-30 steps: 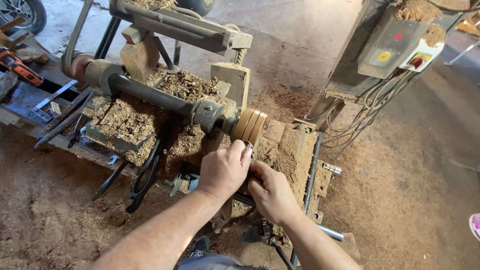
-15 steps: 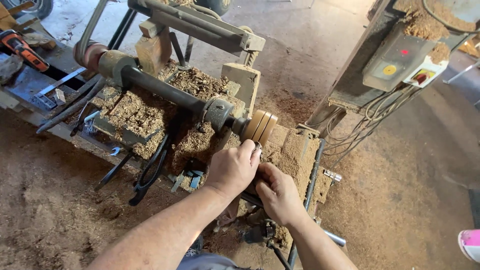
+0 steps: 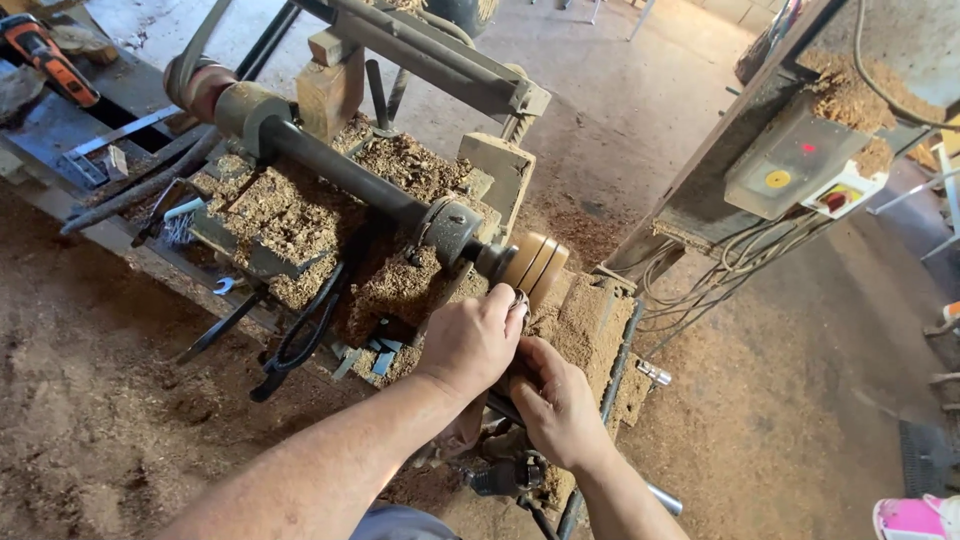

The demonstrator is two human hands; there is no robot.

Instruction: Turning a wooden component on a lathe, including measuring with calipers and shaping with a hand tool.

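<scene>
A round wooden workpiece (image 3: 535,264) sits on the end of a dark lathe spindle (image 3: 340,170), with shavings heaped over the lathe bed (image 3: 290,215). My left hand (image 3: 470,340) is just below the workpiece, fingers curled, pinching something small and pale near its lower edge; what it is I cannot make out. My right hand (image 3: 555,400) lies under and behind the left, fingers closed against the sawdust-covered rest; whatever it grips is hidden by the left hand.
A control box (image 3: 800,165) with coloured buttons and hanging cables is at the right. An orange power tool (image 3: 45,55) lies at the far left. Sawdust covers the floor (image 3: 90,420). A spanner (image 3: 225,286) and black cables (image 3: 300,335) hang by the bed.
The view has shifted a little; both hands stay at the workpiece, the left hand edging up closer to its lower edge.
</scene>
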